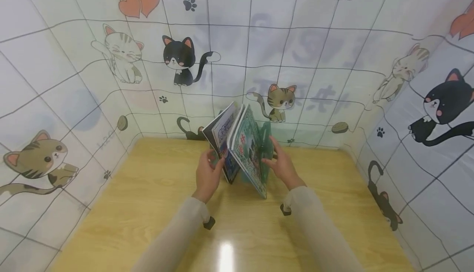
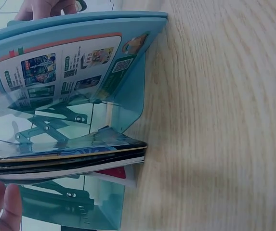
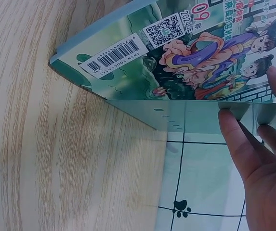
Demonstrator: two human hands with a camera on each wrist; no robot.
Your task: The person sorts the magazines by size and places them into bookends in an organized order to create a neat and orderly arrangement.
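A green expandable book rack [image 1: 265,140] stands on the table with thin magazines leaning apart in a V. My left hand [image 1: 208,177] pinches the dark-covered magazines [image 1: 225,134] on the left: the thumb lies over the cover and fingertips [image 2: 11,207] show at the outer side. On the right leans a green magazine [image 1: 249,148]; its barcode and drawn figures show in the right wrist view. My right hand [image 1: 285,169] holds the rack's right side panel [image 3: 195,115], thumb on the inner side near that magazine, fingers outside. Crossed metal links [image 2: 48,127] show between the stacks.
The wooden table [image 1: 155,218] spreads around the rack. White sheeting [image 1: 237,58] printed with cats and grid lines rises behind and at both sides, close behind the rack. A dark wrist strap piece [image 1: 209,223] hangs at the left cuff.
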